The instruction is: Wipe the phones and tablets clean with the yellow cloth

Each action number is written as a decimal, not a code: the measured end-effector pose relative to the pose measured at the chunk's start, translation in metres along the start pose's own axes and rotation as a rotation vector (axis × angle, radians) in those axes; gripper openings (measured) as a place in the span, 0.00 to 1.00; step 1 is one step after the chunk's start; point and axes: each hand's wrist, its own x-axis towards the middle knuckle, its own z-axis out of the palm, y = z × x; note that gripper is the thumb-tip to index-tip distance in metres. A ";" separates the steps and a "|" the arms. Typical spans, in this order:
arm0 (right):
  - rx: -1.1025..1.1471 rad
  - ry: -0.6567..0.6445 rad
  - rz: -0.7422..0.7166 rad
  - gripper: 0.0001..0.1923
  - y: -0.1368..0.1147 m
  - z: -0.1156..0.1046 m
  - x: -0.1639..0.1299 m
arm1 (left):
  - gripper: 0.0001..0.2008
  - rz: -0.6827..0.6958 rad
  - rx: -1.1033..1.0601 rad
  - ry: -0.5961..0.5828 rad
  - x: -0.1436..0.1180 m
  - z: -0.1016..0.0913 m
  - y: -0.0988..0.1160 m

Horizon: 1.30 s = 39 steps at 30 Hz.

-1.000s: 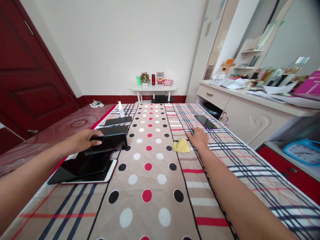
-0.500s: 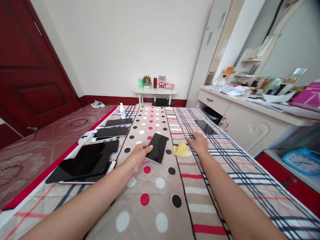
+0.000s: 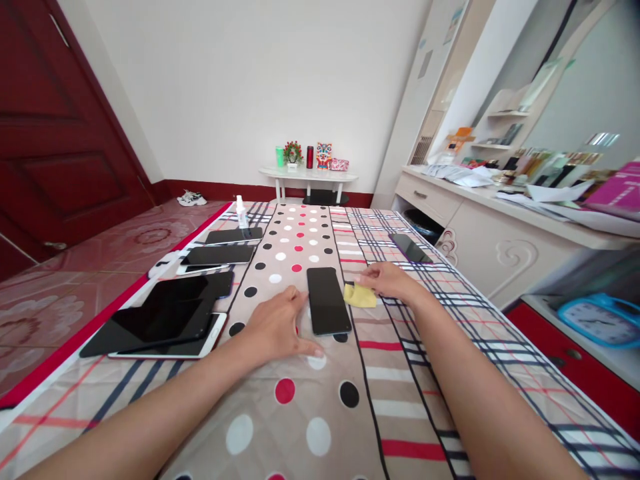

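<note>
Two hands on the patterned bedspread [image 3: 400, 373]: left hand [image 3: 277, 327] open, palm down, just left of the black phone [image 3: 327, 300] lying flat mid-bed, right hand [image 3: 387, 280] pinching the yellow cloth [image 3: 359, 295] just right of the phone, more devices [image 3: 170, 313] stacked far left.

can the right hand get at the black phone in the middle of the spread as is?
Probably yes. The right hand rests on the yellow cloth, which lies right beside the black phone. Nothing lies on the phone, and the left hand sits flat at its other edge, not over it.
</note>
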 end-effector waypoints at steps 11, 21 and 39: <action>-0.219 0.249 -0.127 0.07 -0.035 0.010 -0.007 | 0.40 -0.055 0.031 0.078 0.008 0.004 -0.008; -0.139 0.010 -0.691 0.11 -0.086 0.062 -0.034 | 0.29 -0.033 -0.153 0.045 0.021 0.000 -0.035; -0.317 0.295 -0.436 0.11 -0.076 0.070 -0.002 | 0.26 -0.064 -0.113 0.063 0.020 0.001 -0.031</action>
